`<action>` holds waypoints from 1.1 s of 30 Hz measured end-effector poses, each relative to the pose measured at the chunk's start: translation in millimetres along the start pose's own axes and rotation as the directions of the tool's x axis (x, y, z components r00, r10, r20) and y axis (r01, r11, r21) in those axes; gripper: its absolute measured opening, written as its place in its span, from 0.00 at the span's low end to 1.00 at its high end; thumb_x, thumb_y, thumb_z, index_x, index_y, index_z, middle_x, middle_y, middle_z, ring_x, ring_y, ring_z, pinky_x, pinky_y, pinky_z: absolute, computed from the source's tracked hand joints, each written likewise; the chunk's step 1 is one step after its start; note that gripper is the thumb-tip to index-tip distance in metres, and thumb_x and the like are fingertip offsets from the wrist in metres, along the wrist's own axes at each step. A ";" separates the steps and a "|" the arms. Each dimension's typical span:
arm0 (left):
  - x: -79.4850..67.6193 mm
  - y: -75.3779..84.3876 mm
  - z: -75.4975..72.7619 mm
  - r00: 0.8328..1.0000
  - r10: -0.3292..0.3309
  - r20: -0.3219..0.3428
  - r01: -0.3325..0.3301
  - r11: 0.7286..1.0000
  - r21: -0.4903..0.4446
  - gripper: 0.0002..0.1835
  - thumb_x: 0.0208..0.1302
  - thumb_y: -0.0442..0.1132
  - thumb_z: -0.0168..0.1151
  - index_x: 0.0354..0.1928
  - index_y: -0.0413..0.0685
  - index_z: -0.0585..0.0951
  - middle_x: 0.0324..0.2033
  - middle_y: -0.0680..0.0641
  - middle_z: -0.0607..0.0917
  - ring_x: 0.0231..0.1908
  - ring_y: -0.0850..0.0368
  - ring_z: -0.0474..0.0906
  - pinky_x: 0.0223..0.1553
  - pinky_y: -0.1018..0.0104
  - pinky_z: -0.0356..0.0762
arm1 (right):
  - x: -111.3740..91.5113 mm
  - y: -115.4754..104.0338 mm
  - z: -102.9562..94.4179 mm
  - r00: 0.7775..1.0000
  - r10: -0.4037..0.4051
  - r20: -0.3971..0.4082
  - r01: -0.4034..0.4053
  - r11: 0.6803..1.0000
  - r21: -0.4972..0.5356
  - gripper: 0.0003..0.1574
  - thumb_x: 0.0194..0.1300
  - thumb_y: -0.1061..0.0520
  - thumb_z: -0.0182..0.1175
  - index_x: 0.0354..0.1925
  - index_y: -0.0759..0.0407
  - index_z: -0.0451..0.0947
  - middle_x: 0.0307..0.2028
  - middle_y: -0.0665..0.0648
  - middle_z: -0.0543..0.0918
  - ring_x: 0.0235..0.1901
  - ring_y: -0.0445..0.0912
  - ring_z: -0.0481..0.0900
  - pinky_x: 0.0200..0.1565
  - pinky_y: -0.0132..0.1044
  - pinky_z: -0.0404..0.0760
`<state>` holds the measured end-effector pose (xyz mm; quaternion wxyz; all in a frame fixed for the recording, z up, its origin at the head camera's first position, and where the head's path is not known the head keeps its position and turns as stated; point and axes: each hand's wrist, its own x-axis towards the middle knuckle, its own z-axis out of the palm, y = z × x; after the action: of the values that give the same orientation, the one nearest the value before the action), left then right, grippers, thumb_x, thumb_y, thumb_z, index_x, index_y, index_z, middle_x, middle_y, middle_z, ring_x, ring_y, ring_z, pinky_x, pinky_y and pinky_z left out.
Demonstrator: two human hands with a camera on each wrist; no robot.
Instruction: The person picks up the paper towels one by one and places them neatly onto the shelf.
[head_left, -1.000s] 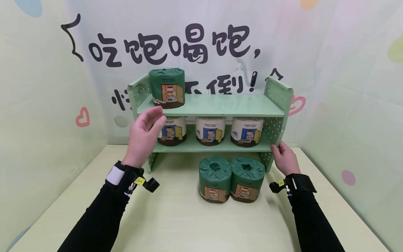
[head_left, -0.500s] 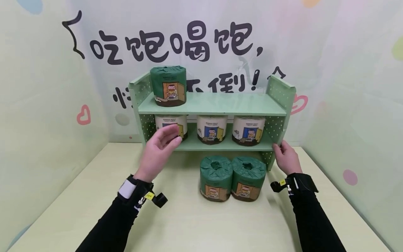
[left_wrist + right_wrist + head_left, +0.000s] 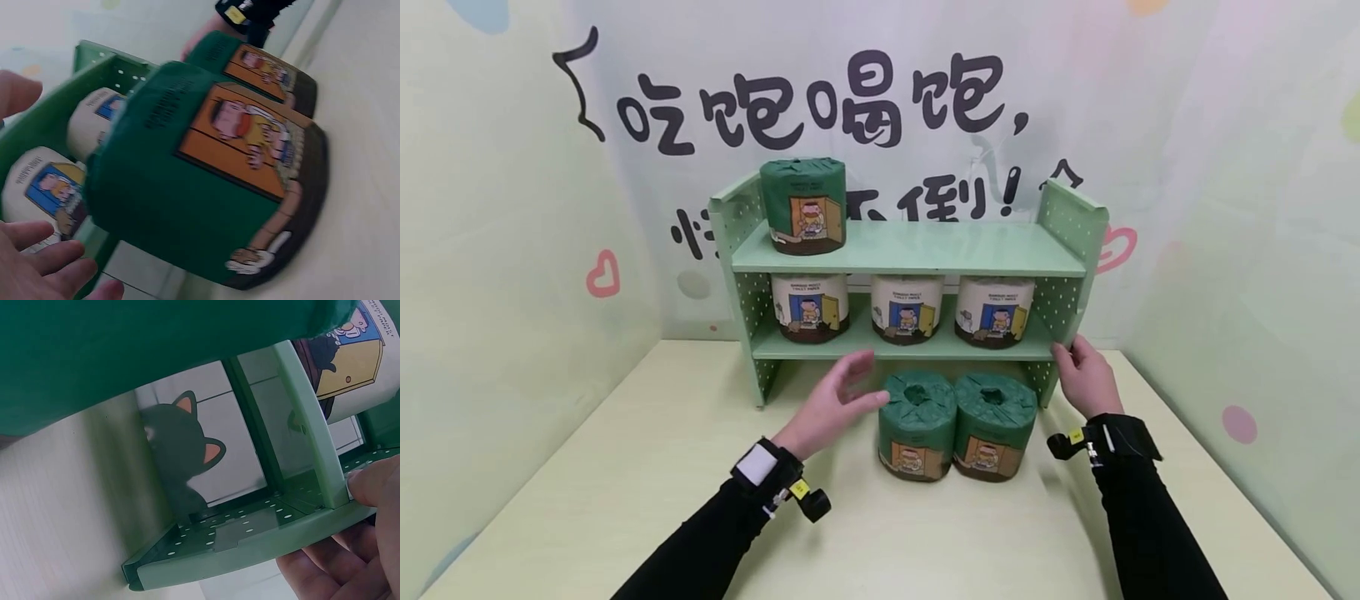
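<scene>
My left hand (image 3: 835,404) is beside the left green-wrapped toilet paper roll (image 3: 917,429) on the table, thumb and fingers spread apart; whether the thumb touches the roll I cannot tell. Against that roll stands a second green roll (image 3: 994,429). In the left wrist view, the fingers (image 3: 53,256) lie to the left of the near green roll (image 3: 181,169). My right hand (image 3: 1086,379) grips the right side panel of the light green shelf (image 3: 917,250); in the right wrist view, the thumb (image 3: 375,481) lies inside the panel and the other fingers outside.
A green roll (image 3: 805,208) sits at the left end of the top shelf. Three cream rolls, among them the middle one (image 3: 907,308), stand in a row on the lower shelf. A printed backdrop (image 3: 880,83) rises behind the table (image 3: 925,542).
My left hand has come down and to the right, from near the upper green roll, past the lower shelf, to the left table roll. The right hand keeps its grip on the shelf.
</scene>
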<state>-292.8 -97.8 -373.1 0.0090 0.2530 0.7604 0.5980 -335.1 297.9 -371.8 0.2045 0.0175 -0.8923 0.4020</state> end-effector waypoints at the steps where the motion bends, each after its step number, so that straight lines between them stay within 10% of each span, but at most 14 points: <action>1: 0.6 -8.1 1.6 1.000 -0.006 0.015 0.006 1.000 -0.003 0.44 0.65 0.47 0.68 0.75 0.45 0.54 0.70 0.42 0.60 0.65 0.45 0.59 0.65 0.44 0.60 | -0.4 -0.6 0.1 1.000 -0.002 0.001 0.002 1.000 -0.001 0.28 0.81 0.47 0.44 0.66 0.66 0.67 0.57 0.72 0.75 0.54 0.63 0.73 0.53 0.62 0.73; 15: -2.8 -28.6 24.3 0.983 -0.140 0.119 0.134 0.989 0.064 0.62 0.49 0.47 0.80 0.78 0.57 0.46 0.69 0.40 0.62 0.63 0.46 0.61 0.63 0.42 0.63 | -1.3 -3.7 -1.6 1.000 -0.002 0.008 0.002 1.000 -0.007 0.29 0.81 0.47 0.43 0.66 0.67 0.66 0.57 0.72 0.75 0.54 0.63 0.73 0.53 0.63 0.73; 25: -5.1 -29.1 24.7 0.987 -0.137 0.087 0.117 0.973 0.199 0.58 0.42 0.55 0.83 0.74 0.61 0.59 0.64 0.46 0.61 0.60 0.48 0.62 0.60 0.36 0.62 | -1.5 -3.4 -1.3 1.000 0.000 0.008 0.000 1.000 0.001 0.29 0.81 0.47 0.43 0.66 0.67 0.66 0.58 0.72 0.74 0.55 0.63 0.73 0.53 0.63 0.73; 33: -4.2 -33.8 24.2 0.978 -0.075 0.194 0.066 0.997 0.049 0.56 0.46 0.42 0.82 0.74 0.57 0.55 0.65 0.49 0.67 0.61 0.53 0.65 0.65 0.40 0.56 | -0.1 -1.3 -0.2 1.000 0.009 0.012 -0.009 1.000 -0.004 0.30 0.81 0.47 0.43 0.67 0.67 0.65 0.57 0.72 0.75 0.54 0.63 0.73 0.52 0.63 0.74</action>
<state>-294.1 -82.8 -412.0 0.0995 0.2834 0.7767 0.5536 -334.6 297.2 -370.8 0.1975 0.0157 -0.8944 0.4011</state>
